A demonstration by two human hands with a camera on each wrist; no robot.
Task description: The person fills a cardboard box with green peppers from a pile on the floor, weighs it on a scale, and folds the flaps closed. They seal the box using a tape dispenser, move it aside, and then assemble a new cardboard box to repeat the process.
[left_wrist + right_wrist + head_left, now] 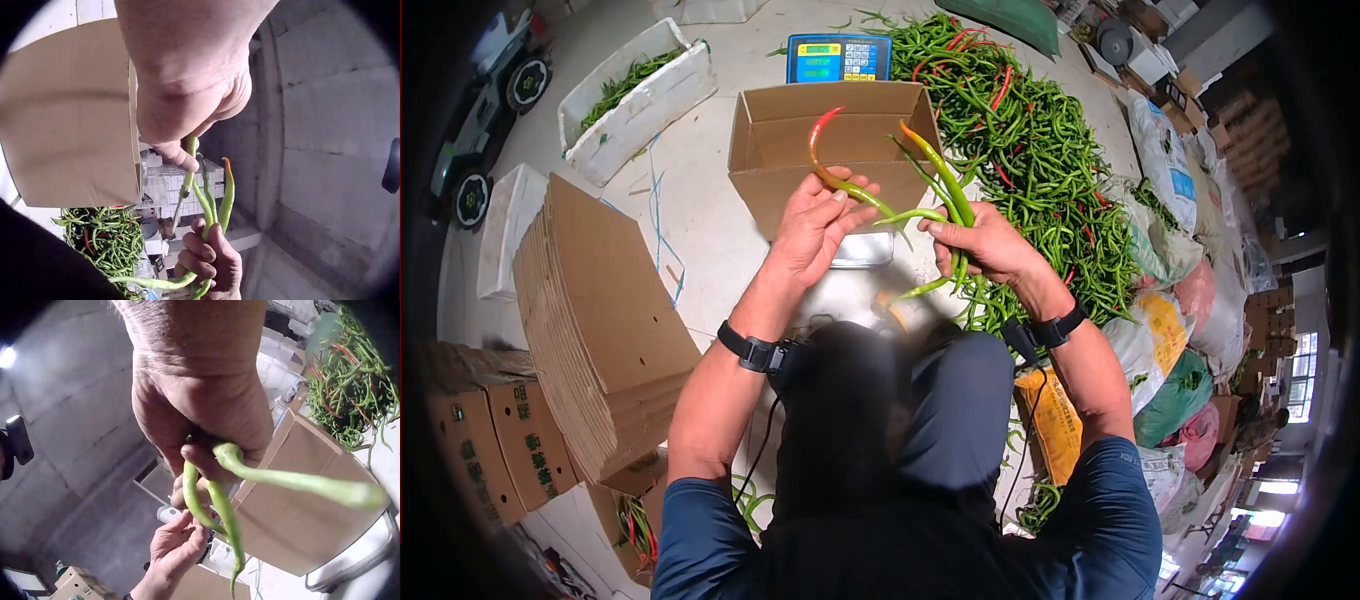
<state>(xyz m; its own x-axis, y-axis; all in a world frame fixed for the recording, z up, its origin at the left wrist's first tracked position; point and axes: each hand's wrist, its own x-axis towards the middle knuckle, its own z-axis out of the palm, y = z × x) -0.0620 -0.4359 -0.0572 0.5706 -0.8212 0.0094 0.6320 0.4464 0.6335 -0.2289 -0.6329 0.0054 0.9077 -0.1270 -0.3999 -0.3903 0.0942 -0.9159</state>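
Note:
The left hand pinches one long curved pepper, red at its tip and green lower down, in front of the open cardboard box. Close by on its right, the right hand grips several green peppers, one with an orange tip pointing up. In the left wrist view, the left fingers hold a green pepper by its stem end, above the right hand with its bunch. The right wrist view has green peppers hanging from the right hand.
Behind the box stands a blue scale. A large heap of green and red peppers covers the floor at right, with filled sacks beyond. Flattened cardboard leans at left, below a white foam box holding peppers.

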